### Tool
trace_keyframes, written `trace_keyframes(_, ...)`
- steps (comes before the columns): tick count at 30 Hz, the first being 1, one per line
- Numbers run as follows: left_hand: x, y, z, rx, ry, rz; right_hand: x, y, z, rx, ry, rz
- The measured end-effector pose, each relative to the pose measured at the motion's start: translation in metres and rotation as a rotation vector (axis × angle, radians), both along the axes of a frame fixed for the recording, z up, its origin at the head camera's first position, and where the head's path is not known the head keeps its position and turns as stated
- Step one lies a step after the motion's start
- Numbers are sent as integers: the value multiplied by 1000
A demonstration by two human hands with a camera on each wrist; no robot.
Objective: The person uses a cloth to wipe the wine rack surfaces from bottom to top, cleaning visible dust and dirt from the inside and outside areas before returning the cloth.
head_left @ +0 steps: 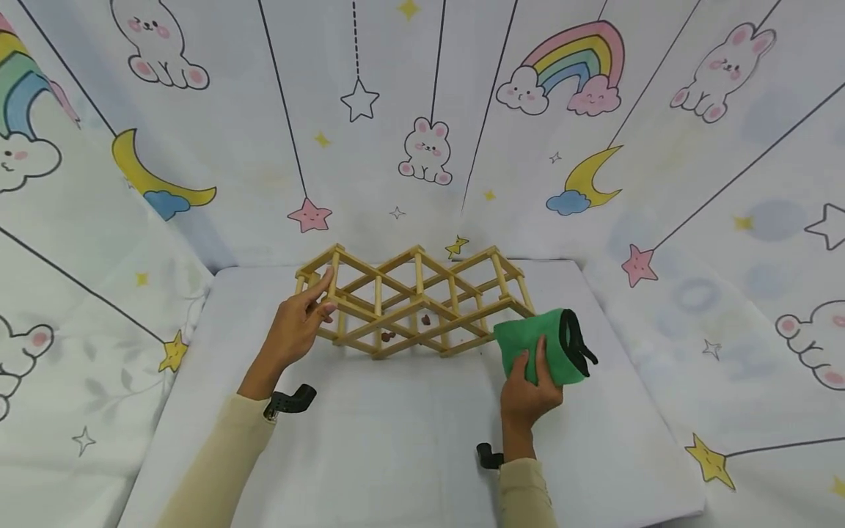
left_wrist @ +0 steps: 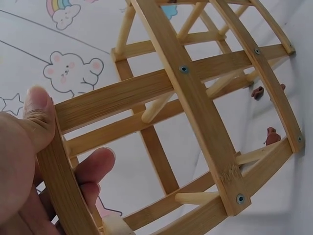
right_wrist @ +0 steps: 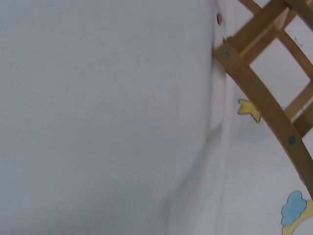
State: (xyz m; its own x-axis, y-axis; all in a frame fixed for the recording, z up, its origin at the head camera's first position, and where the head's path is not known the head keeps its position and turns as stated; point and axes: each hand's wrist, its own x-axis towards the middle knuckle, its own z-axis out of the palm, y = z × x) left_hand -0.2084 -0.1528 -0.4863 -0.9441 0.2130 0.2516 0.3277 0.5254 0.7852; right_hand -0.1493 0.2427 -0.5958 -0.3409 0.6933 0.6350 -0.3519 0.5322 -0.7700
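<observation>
A folding lattice rack [head_left: 417, 299] of light wooden slats and round dowels stands stretched out toward the back of the table. My left hand [head_left: 297, 326] grips its left end; in the left wrist view the thumb [left_wrist: 38, 105] and fingers [left_wrist: 95, 166] curl round an end slat. Metal rivets join the crossing slats. My right hand [head_left: 531, 396] holds a folded green cloth [head_left: 538, 345] with black edging at the rack's right end, overlapping it in the head view. Neither cloth nor right hand shows in the right wrist view, only part of the rack [right_wrist: 264, 95].
Small reddish-brown pieces [head_left: 388, 336] lie under the rack on the white-covered table [head_left: 396, 440]. Behind and at both sides hangs a white printed backdrop [head_left: 370, 161] with bunnies, stars, moons and rainbows. Each wrist wears a black camera mount [head_left: 293, 400].
</observation>
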Motion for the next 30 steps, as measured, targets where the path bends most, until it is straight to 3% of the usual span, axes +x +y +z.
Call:
trace_keyframes(6,1,-5,5,-18,2,-10,-12,6,-2,-18,-238,122)
trace_keyframes(14,-1,-7,10,-27,-6,-24,-13,-25,-19,-183,-283,150)
trace_keyframes(18,0,-7,11,-23,-12,-32,-9,-42,-30,-224,-400,174)
trace_keyframes(26,-2,-5,12,-30,-6,-35,-1,-65,-47,-98,-847,450)
trace_keyframes(30,-5,-7,10,-36,-8,-31,14,-54,-38,-39,-923,595)
